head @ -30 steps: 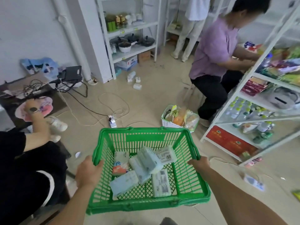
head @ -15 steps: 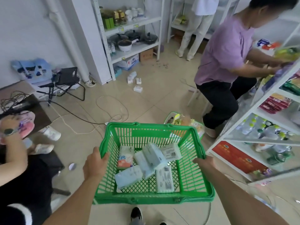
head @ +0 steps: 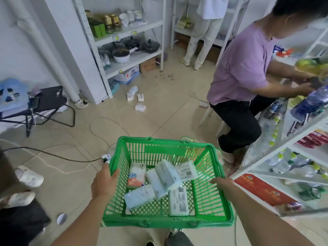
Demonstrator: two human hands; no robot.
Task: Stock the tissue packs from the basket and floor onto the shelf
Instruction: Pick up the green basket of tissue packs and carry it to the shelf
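I carry a green plastic basket (head: 209, 197) in front of me. My left hand (head: 103, 183) grips its left rim and my right hand (head: 224, 183) grips its right rim. Several tissue packs (head: 160, 181) lie loose on the basket's bottom, pale blue and white, one with an orange stripe. More tissue packs (head: 136, 98) lie scattered on the tiled floor ahead, near the foot of a white shelf (head: 134, 30) that holds pots and jars.
A person in a purple shirt (head: 243, 68) crouches at the right-hand shelf (head: 284, 139) stocked with bottles. Another person (head: 204, 32) stands at the far shelves. Cables (head: 74, 157) and a power strip cross the floor on the left, near a black folding stool (head: 49, 103).
I have stepped forward with the basket held in both hands; the floor packs and the pot shelf are closer, and the seated person on my left has slid out of view.
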